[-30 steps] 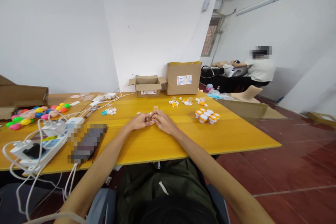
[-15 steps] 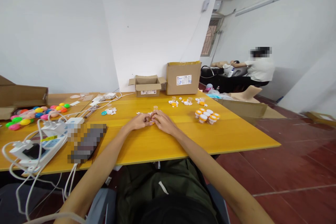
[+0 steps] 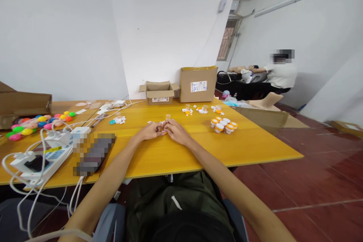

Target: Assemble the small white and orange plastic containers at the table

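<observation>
My left hand [image 3: 152, 131] and my right hand [image 3: 175, 131] meet over the middle of the table, fingers closed. Between their fingertips is a small orange piece [image 3: 164, 132]; the fingers hide most of it, so its exact kind does not show. Just beyond my hands stands a small clear plastic cup [image 3: 168, 116]. Tiny white parts [image 3: 150, 122] lie by the left fingers, partly covered. To the right is a cluster of small clear jars [image 3: 224, 125] with orange and white lids.
Groups of white and orange parts [image 3: 202, 110] lie at the back right, before a large carton [image 3: 197, 85] and a small open box [image 3: 159, 94]. Leftward are a phone [image 3: 98, 155], a power strip [image 3: 58, 160] with cables, and colourful plastic eggs [image 3: 42, 124]. Another person [image 3: 280, 73] sits far right.
</observation>
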Available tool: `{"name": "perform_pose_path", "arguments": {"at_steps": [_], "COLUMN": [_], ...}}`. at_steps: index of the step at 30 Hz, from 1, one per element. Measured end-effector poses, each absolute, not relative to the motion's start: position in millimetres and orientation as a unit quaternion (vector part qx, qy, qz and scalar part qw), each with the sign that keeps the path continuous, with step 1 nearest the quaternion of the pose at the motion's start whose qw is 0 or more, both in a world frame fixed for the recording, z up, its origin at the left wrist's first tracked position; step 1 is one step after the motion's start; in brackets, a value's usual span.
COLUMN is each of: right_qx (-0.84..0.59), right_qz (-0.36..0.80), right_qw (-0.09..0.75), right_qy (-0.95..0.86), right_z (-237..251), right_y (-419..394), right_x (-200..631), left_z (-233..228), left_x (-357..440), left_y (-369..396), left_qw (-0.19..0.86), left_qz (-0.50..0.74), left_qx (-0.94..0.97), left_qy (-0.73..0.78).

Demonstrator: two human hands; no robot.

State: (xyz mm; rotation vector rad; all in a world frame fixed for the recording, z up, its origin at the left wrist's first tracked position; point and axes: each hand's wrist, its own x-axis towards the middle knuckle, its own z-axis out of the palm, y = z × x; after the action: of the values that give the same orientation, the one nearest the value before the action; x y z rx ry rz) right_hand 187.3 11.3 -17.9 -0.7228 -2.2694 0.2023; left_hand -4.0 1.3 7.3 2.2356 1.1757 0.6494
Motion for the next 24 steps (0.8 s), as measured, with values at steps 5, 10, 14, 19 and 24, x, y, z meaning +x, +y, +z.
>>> {"name": "perform_pose_path", "arguments": {"at_steps": [5, 10, 14, 19, 24], "right_qx": [-0.284, -0.282, -0.282, -0.283, -0.28], "right_qz": [0.084, 0.085, 0.083, 0.087, 0.09], "right_qw": [0.362, 0.364, 0.365, 0.362, 0.363], "right_qy": [-0.884, -0.884, -0.883, -0.884, -0.884], "right_z": [-16.5, -15.2, -15.2, -15.5, -16.7], "right_y": [10.8, 9.7, 9.1, 9.6, 11.3], "right_x": [187.3, 187.3, 186.9, 186.4, 186.4], "left_z": [7.4, 8.4, 9.3, 11.1, 11.1], "left_x": [-4.0, -2.9, -2.2, -1.6, -1.2], "left_y": [1.6, 0.2, -0.6, -0.8, -2.0], "left_qw": [0.266, 0.268, 0.269, 0.268, 0.268], "left_qz": [0.239, 0.239, 0.236, 0.234, 0.233], "left_qx": [0.827, 0.825, 0.825, 0.826, 0.823], "left_qy": [0.434, 0.436, 0.437, 0.438, 0.444]}}
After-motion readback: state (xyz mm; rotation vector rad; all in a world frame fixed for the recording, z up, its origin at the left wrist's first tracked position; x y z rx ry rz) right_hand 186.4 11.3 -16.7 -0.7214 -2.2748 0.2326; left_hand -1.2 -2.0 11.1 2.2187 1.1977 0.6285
